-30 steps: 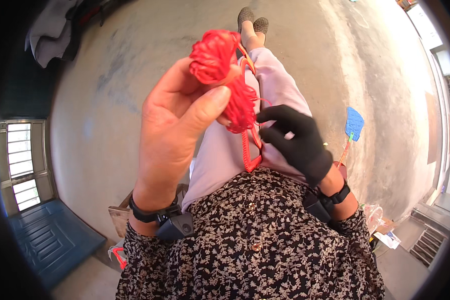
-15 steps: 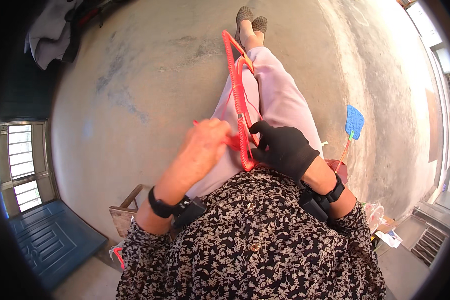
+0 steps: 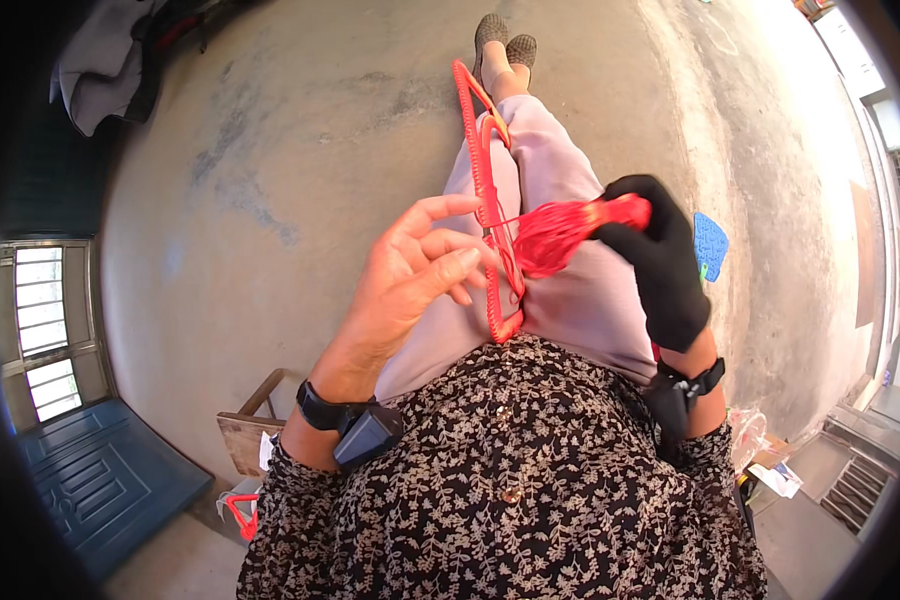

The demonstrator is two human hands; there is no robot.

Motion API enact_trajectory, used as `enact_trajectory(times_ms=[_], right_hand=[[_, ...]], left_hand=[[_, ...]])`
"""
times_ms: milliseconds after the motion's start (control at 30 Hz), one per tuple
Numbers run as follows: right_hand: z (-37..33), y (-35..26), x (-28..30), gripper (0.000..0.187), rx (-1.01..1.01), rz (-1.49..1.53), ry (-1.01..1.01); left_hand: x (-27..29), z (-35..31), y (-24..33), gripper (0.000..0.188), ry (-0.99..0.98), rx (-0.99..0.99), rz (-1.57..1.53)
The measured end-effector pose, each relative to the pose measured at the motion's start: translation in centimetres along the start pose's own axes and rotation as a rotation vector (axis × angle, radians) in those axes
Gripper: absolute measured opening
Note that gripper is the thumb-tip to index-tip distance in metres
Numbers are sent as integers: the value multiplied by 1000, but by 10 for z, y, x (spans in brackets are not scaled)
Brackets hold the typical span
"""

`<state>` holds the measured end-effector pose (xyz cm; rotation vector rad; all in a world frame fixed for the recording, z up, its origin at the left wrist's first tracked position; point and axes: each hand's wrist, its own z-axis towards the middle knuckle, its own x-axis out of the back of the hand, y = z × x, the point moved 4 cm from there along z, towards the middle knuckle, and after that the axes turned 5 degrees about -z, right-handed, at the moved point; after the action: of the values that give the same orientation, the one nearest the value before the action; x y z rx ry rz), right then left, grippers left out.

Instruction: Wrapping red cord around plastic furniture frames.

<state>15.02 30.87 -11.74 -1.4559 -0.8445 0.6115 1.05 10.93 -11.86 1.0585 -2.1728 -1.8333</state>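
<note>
A long, narrow red frame [image 3: 482,185] with cord wound round its sides lies along my lap, its near end against my blouse. My right hand [image 3: 660,265], in a black glove, is closed on a bundle of red cord [image 3: 565,232] to the right of the frame. From the bundle a thin strand runs left to the frame. My bare left hand [image 3: 410,265] is at the frame's left side, fingers apart and loosely bent, with nothing visible in it. Its fingertips are close to the wound side; whether they touch it I cannot tell.
A blue fly swatter [image 3: 710,245] stands to the right of my legs. At lower left are a wooden stool [image 3: 242,440] and another red piece [image 3: 242,515]. Past them is a blue panelled door [image 3: 120,490]. Plastic bags and papers [image 3: 770,475] lie at lower right.
My right hand has moved right and up, away from the frame, drawing the red bundle with it. My left hand has opened and turned beside the frame.
</note>
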Motion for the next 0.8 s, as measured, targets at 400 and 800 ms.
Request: enact_trajectory(times_ms=[400, 800], right_hand=[[-16, 1, 20, 32, -219, 493, -2], [-29, 42, -68, 32, -602, 334, -419]], left_hand=[[-9, 6, 19, 50, -33, 46, -1081], [76, -109, 7, 46, 110, 80, -488]])
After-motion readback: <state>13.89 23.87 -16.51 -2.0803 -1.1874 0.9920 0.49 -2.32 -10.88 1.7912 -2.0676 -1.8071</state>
